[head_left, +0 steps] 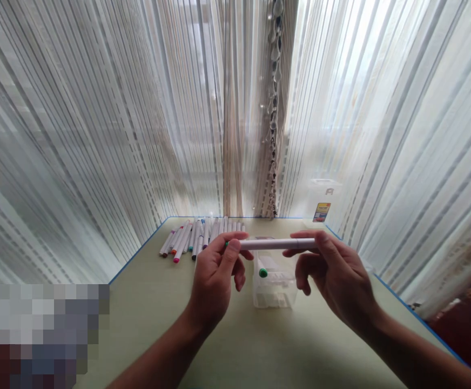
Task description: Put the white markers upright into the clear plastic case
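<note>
Marker (278,244), white barrel, green end: held level just above the clear box (274,300) on the table (158,324), left hand (215,275) pinching one end, right hand (332,270) the other. Judged: one pen in handling, apart from the marker row (195,237); setting it down would call for easing both pinches together.

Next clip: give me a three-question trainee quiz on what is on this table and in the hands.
1. True or false: the left hand and the right hand hold one white marker level between them.
2. What colour is the cap that shows inside the clear container? A red, B green, C black.
3. Fill in: the row of markers lies on the table, farther back and to the ___ of the container.
Key: 1 true; 2 B; 3 left.
</note>
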Action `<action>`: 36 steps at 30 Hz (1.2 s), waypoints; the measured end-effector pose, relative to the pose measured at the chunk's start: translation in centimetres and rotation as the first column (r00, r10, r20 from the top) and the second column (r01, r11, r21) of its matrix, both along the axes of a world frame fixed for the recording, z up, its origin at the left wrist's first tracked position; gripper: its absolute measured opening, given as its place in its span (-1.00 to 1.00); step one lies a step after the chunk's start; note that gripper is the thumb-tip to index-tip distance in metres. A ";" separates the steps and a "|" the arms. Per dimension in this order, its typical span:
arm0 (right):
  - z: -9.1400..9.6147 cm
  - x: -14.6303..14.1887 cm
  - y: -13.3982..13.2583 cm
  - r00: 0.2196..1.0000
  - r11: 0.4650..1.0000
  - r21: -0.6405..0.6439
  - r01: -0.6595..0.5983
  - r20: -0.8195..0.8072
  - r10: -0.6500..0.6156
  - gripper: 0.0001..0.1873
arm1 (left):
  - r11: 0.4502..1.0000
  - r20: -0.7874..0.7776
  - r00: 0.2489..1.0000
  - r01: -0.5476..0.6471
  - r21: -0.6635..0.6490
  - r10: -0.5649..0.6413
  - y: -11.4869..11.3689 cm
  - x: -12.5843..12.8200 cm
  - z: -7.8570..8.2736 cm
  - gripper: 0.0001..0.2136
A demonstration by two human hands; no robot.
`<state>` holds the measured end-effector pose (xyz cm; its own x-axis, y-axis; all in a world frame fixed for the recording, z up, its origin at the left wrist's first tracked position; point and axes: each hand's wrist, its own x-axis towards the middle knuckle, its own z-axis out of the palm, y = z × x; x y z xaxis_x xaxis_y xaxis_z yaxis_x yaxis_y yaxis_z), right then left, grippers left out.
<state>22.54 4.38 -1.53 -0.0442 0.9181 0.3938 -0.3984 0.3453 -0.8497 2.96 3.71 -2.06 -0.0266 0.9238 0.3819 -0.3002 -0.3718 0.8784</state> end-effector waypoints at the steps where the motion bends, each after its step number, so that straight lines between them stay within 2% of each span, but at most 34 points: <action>1: 0.1 0.0 0.0 1.000 1.000 0.002 0.006 0.000 -0.006 -0.64 | 1.000 -0.008 1.000 0.000 0.003 0.000 0.0 0.0 0.0 -0.70; 7: 0.1 0.0 0.0 0.998 0.998 0.022 0.063 0.022 -0.064 -0.71 | 1.000 -0.061 0.998 0.025 0.002 -0.025 -0.1 -0.1 0.2 -0.73; 13: -0.3 0.1 0.2 0.995 0.997 0.063 0.047 0.083 -0.052 -0.82 | 1.000 -0.087 0.996 0.024 -0.005 -0.024 0.0 -0.2 0.0 -0.73; 23: -0.2 -0.3 -0.3 0.993 0.992 -0.023 -0.122 -0.008 0.121 -0.76 | 1.000 -0.105 0.994 -0.030 0.004 0.031 -0.1 0.0 0.2 -0.77; 29: 0.1 -0.2 0.0 0.988 0.988 -0.045 -0.150 -0.041 0.148 -0.72 | 1.000 -0.040 0.999 0.012 0.014 -0.011 -0.2 -0.1 0.1 -0.78; 36: 0.1 -0.2 0.1 0.993 0.993 -0.041 -0.113 0.019 0.114 -0.73 | 0.999 -0.038 0.998 0.043 0.020 -0.042 -0.2 -0.3 0.1 -0.79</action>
